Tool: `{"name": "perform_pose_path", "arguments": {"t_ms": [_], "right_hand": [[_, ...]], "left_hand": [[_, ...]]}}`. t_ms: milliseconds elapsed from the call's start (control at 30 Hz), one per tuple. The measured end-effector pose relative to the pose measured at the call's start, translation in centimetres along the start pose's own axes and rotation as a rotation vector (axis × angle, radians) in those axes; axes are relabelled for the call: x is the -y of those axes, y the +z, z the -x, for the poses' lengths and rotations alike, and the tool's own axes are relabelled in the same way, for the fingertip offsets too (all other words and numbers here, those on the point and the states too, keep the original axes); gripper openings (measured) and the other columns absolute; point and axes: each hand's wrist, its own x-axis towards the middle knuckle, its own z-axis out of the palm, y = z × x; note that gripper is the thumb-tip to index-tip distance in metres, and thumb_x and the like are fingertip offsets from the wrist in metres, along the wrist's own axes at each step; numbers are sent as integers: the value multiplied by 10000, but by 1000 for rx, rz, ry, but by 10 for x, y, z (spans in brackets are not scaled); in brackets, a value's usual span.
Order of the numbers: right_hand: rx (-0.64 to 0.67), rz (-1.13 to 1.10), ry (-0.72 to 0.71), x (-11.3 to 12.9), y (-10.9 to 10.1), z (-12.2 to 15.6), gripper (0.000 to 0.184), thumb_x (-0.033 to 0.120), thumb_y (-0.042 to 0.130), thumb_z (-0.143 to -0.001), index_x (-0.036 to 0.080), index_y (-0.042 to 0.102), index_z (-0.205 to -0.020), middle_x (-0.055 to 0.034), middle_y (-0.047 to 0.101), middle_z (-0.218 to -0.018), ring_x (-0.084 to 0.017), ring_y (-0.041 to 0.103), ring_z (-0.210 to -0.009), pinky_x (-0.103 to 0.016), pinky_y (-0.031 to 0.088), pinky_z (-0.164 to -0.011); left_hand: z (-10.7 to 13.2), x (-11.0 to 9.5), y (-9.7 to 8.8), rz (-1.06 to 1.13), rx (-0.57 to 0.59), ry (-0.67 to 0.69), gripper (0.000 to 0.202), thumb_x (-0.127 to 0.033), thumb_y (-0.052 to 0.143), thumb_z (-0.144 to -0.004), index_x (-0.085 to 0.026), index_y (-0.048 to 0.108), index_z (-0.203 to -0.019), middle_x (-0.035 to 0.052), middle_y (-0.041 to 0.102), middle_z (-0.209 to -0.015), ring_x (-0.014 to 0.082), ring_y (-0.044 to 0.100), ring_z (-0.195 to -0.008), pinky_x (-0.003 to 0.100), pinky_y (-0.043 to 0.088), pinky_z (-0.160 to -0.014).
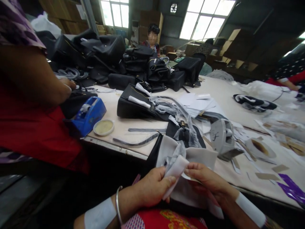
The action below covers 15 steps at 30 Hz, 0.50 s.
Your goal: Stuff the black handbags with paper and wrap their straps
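Pale, cream-topped counter [220, 89] runs across the middle of the frame to the right edge. Person in a red apron [35, 136] fills the left side. Heap of black bags [111, 47], upper left to upper centre, on the counter's far part. One black bag [133, 109] lies on its side at centre. Open bag [201, 156], pale lining showing, lower centre, at the counter's near edge. Blue tape dispenser [91, 116] left of centre; grey tape dispenser [219, 136] right of centre. Left hand [156, 186] and right hand [205, 174] in lower centre, over the open bag. Tape roll [268, 152] lies flat, right side. Round dish [103, 135], near the blue dispenser. White strip [177, 167], lower centre: left hand closed on it, thumb on top; right fingers bent, tips at its right edge, cannot tell whether gripping.
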Motion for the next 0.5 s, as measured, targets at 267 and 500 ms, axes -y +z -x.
{"name": "perform_pose_path", "arguments": {"t_ms": [267, 500], "right_hand": [[-20, 29, 22, -5, 17, -4, 489, 528, 872, -624, 144, 651, -832, 74, 472, -524, -16, 277, -402, -171, 152, -392], [63, 99, 44, -7, 7, -12, 445, 545, 832, -660, 174, 620, -785, 110, 371, -437, -24, 210, -339, -191, 175, -360]], "left_hand": [[3, 4, 2, 1, -21, 14, 299, -454, 538, -907, -162, 587, -952, -21, 554, -569, 121, 516, -466, 200, 380, -434], [4, 7, -1, -21, 4, 39, 301, -447, 527, -906, -161, 591, -977, -23, 556, -578, 125, 520, -482, 207, 383, -456]]}}
